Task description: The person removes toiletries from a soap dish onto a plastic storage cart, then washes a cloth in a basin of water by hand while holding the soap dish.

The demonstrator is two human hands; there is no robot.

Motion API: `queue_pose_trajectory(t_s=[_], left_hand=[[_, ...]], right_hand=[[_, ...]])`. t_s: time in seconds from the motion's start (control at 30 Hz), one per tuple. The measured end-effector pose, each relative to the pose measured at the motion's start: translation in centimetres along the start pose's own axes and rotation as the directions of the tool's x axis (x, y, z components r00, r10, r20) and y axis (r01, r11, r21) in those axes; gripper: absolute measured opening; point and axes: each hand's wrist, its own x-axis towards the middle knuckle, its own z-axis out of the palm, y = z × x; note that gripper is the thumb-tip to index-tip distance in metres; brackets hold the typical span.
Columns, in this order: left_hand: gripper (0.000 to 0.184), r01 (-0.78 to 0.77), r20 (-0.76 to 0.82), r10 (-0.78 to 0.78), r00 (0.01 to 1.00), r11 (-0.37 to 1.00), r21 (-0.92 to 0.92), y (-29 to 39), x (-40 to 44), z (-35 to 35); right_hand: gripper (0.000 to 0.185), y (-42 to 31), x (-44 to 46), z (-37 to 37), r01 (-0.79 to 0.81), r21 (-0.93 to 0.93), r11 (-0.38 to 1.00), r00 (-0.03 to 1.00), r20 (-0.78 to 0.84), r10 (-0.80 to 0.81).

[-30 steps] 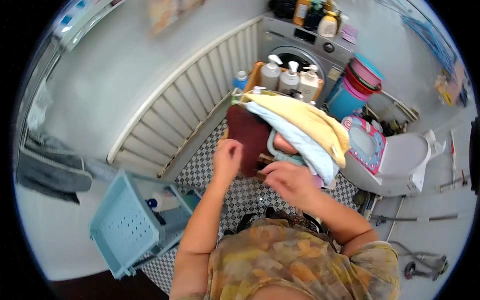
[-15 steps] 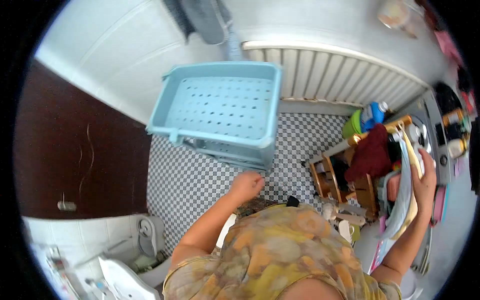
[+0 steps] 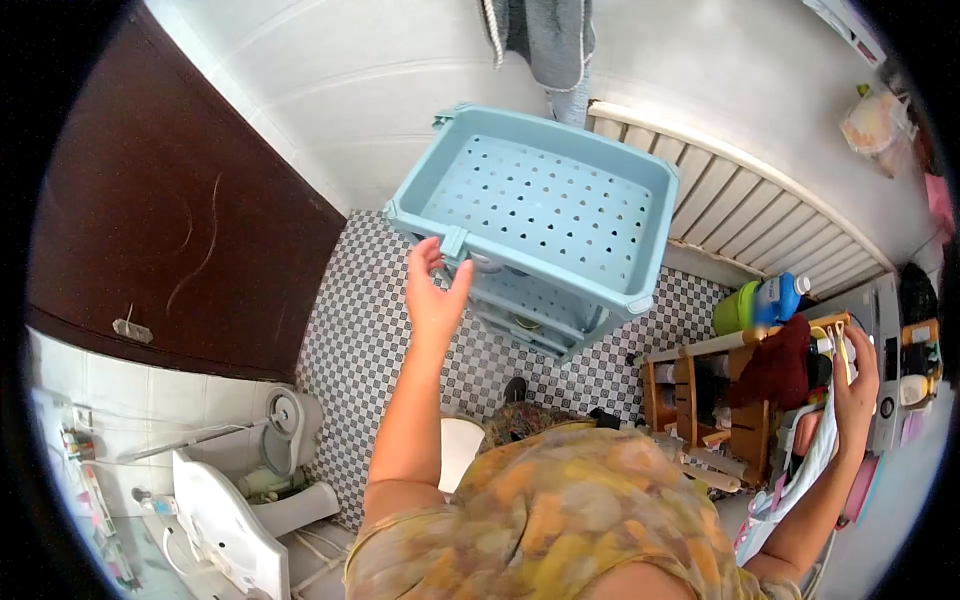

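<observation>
A light blue plastic rack with a perforated top tray stands before me, its top tray bare. My left hand is at the tray's near left corner, fingers apart and curved beside the clip on its rim. On the right, my right hand is closed on the upper end of the yellow and light blue cloths, which hang down along my forearm. A dark red cloth lies beside them over a wooden shelf.
A white radiator runs along the wall behind the rack. Grey cloth hangs above. A green bin and blue bottle stand right. A brown door and white sink are left.
My view has swung left toward the rack and door. My left hand has moved out to the rack's rim and opened. My right hand has moved onto the cloths at the right.
</observation>
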Motion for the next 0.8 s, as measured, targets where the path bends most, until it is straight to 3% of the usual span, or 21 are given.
queue_pose_trajectory(t_s=[0.17, 0.37, 0.5, 0.6, 0.8], left_hand=[[0.036, 0.041, 0.008, -0.041, 0.999, 0.999, 0.022, -1.1, 0.2, 0.9], [0.036, -0.109, -0.003, 0.109, 0.994, 0.993, 0.035, -1.5, 0.2, 0.8], [0.035, -0.100, -0.006, 0.100, 0.995, 0.995, 0.009, -1.0, 0.1, 0.6], [0.033, -0.065, 0.035, 0.067, 0.997, 0.996, -0.067, -1.2, 0.1, 0.6], [0.035, -0.051, 0.178, 0.042, 0.983, 0.998, 0.048, 0.5, -0.1, 0.9]], right_hand=[[0.029, -0.4, -0.7, -0.2, -0.007, -0.029, 1.000, 1.000, 0.004, 0.007], [0.030, -1.0, -0.8, 0.1, 0.006, -0.040, 0.999, 0.999, 0.047, -0.004], [0.030, -0.9, -0.4, 0.4, -0.005, -0.004, 1.000, 0.998, 0.060, 0.005], [0.029, -0.3, -0.1, 0.3, 0.004, -0.003, 1.000, 0.997, 0.079, -0.003], [0.029, 3.3, -0.8, -1.0, -0.130, -0.011, 0.991, 0.991, 0.042, 0.130]])
